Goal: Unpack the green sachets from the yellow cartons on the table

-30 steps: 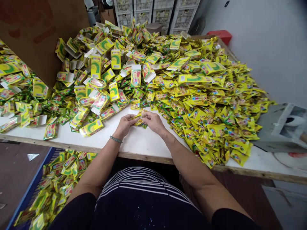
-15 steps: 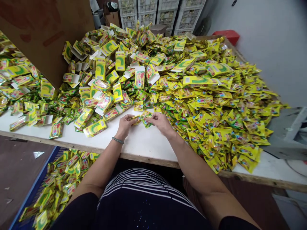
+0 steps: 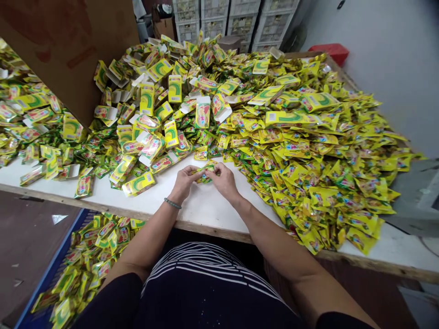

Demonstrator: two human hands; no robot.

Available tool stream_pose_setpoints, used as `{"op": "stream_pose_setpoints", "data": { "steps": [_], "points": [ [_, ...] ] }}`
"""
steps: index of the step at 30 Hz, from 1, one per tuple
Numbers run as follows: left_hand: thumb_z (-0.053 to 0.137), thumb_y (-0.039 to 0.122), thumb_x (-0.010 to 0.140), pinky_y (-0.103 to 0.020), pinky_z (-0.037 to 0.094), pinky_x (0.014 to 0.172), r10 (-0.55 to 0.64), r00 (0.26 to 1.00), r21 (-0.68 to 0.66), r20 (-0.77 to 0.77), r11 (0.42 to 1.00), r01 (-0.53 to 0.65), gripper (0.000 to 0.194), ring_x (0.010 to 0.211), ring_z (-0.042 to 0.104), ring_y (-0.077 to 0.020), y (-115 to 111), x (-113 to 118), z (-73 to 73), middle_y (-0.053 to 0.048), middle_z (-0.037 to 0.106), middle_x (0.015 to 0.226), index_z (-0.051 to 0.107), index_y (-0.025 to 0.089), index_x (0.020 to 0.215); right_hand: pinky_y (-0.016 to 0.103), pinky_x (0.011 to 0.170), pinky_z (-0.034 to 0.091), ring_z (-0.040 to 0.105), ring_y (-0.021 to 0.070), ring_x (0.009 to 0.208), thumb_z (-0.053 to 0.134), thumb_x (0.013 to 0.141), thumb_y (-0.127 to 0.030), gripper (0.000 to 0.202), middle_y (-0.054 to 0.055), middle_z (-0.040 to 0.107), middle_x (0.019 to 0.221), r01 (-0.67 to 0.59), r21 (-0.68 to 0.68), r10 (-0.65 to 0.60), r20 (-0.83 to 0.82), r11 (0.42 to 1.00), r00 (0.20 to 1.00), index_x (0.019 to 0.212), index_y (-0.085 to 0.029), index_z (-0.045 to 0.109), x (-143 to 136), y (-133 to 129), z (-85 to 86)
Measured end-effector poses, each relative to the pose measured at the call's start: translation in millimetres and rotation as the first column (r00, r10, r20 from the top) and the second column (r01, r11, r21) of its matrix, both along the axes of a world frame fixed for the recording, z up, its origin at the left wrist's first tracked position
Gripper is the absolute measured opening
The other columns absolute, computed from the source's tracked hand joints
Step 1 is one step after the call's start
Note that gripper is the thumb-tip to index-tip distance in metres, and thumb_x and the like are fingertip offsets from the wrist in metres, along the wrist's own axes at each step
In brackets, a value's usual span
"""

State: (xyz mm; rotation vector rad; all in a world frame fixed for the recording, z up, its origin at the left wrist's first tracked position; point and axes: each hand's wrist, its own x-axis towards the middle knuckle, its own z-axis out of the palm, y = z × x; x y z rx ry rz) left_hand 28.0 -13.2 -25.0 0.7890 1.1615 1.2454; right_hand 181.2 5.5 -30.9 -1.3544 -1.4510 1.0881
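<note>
Both my hands meet over the table's near edge. My left hand is closed, thumb and fingers pinching the left end of small shiny green-and-yellow packets. On their right end, my right hand is closed in a similar pinch. The packets seem to overlap, and the fingers hide part of them. Just beyond the hands lies a pile of yellow packets, spreading to the right. Small yellow-and-green cartons, several with open flaps, are heaped to the left.
The white tabletop has a wooden front edge. Below it at left stands a blue crate full of filled-looking packs. A brown cardboard sheet rises at back left. White crates are stacked behind, and a red object sits back right.
My hands have drawn closer together, bringing the packets between them into one overlapping bunch. The whole view has shifted slightly, so the table appears a little further right.
</note>
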Motion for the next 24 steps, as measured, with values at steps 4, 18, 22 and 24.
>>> {"op": "stream_pose_setpoints", "data": {
  "steps": [4, 18, 22, 24],
  "points": [
    [0.093, 0.039, 0.047, -0.027, 0.047, 0.064, -0.008, 1.000, 0.013, -0.016, 1.000, 0.008, 0.047, 0.061, 0.061, -0.0116, -2, 1, -2.4, 0.000, 0.067, 0.066, 0.063, 0.014, 0.075, 0.031, 0.068, 0.054, 0.063, 0.0171, 0.076, 0.071, 0.071, -0.062, 0.048, 0.002, 0.067, 0.088, -0.310, -0.198, 0.222, -0.369, 0.930, 0.902, 0.095, -0.021, 0.060, 5, 1, -3.5],
    [0.088, 0.037, 0.060, -0.045, 0.039, 0.096, 0.100, 0.050, 0.098, -0.994, 0.994, -0.051, 0.059, 0.112, 0.055, -0.0410, -57, -140, 49.9, -0.018, 0.068, 0.102, 0.062, 0.017, 0.110, 0.032, 0.061, 0.049, 0.062, 0.0198, 0.062, 0.072, 0.074, -0.047, 0.028, 0.004, 0.070, 0.070, -0.116, 0.026, 0.114, 0.068, 0.993, 0.991, 0.076, -0.020, 0.066, 12, 4, -5.2],
    [0.087, 0.035, 0.058, -0.041, 0.044, 0.087, 0.017, 0.100, 0.018, -0.995, 1.000, 0.002, 0.060, 0.097, 0.060, -0.0359, -67, -147, 51.1, -0.011, 0.068, 0.083, 0.065, 0.019, 0.112, 0.035, 0.069, 0.052, 0.065, 0.0217, 0.071, 0.073, 0.074, -0.040, 0.021, 0.005, 0.072, 0.077, -0.169, 0.020, 0.167, 0.072, 0.985, 0.983, 0.077, -0.021, 0.067, 7, 2, -5.9],
    [0.088, 0.035, 0.056, -0.035, 0.046, 0.081, 0.051, 0.290, 0.062, -0.956, 0.998, 0.031, 0.067, 0.090, 0.062, -0.0293, -70, -128, 56.9, -0.006, 0.068, 0.083, 0.064, 0.023, 0.118, 0.035, 0.070, 0.053, 0.066, 0.0217, 0.073, 0.073, 0.074, -0.042, 0.024, 0.005, 0.072, 0.079, -0.167, -0.005, 0.167, -0.018, 0.986, 0.986, 0.082, -0.020, 0.067, 8, 3, -7.4]
  ]
}}
